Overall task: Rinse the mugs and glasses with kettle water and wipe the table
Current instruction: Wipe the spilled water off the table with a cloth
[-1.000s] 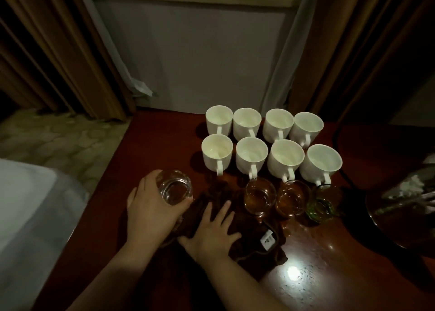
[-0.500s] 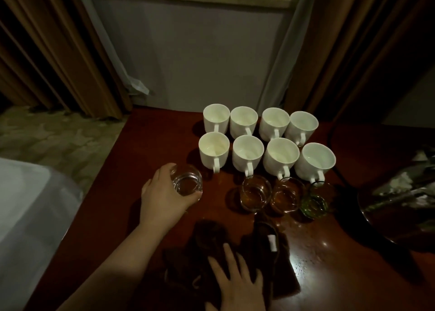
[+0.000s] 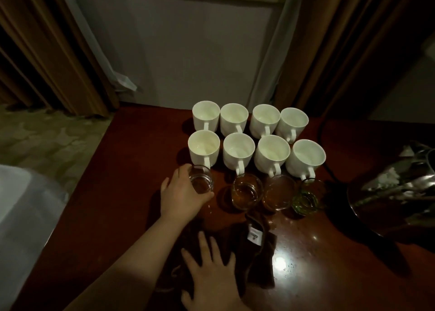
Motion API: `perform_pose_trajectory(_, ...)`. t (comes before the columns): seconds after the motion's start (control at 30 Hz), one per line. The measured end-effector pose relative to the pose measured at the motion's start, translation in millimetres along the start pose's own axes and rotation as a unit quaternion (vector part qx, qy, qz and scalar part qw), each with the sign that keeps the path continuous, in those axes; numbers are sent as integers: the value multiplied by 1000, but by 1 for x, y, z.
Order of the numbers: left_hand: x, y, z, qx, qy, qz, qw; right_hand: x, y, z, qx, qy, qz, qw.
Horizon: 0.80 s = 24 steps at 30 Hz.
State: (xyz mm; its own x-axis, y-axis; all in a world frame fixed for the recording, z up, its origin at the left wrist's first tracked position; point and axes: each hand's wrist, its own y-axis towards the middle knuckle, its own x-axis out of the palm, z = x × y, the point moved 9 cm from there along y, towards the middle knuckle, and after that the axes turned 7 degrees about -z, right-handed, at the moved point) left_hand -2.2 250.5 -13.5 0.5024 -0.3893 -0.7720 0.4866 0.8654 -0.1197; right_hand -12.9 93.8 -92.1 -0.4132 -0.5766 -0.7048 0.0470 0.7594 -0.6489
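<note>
Left hand (image 3: 182,198) grips a slippery, breakable glass (image 3: 200,180) by its sides; right hand (image 3: 211,277) presses flat, fingers spread, on a soft cloth (image 3: 256,259).

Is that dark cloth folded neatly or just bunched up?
Bunched up: the cloth lies rumpled under the right hand, its tag showing.

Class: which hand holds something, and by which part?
The left hand grips a clear glass round its side wall. The right hand presses flat on the cloth.
</note>
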Motion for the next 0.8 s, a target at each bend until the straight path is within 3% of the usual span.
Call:
perform_pose_trajectory(0.07, 10, 4, -1, -1, 6, -8, 1000, 14, -7, 11, -9, -9, -22, 1000)
perform_pose_trajectory(0.13, 18, 6, -1, 0, 12, -16, 1000, 8, -21, 33, -1, -33, 61, 998)
perform_pose_trajectory(0.17, 21, 7, -1, 0, 14, -17, 1000, 16, -32, 56, 39, -9, 30, 999)
perform_pose_trajectory(0.27, 26, 5, -5, -16, 14, -8, 1000, 23, -53, 124, 153, -36, 131, 979)
perform_pose_trajectory(0.4, 32, 5, -5, -23, 7, -11, 1000, 12, -99, 187, 251, 2, 89, 964)
perform_pose_trajectory(0.47, 36, 2, -3, -36, 2, -28, 999, 22, -127, 219, 334, 100, 35, 937)
perform_pose_trajectory(0.53, 33, -7, -1, -50, -17, -25, 998, 21, -145, 236, 379, 140, 54, 913)
perform_pose_trajectory(0.67, 10, -45, -13, -65, -126, 43, 989, 16, -140, 223, 372, 164, 126, 905)
perform_pose_trajectory(0.8, -1, -96, -51, -126, -161, 63, 977, 13, -107, 160, 270, 118, 125, 947)
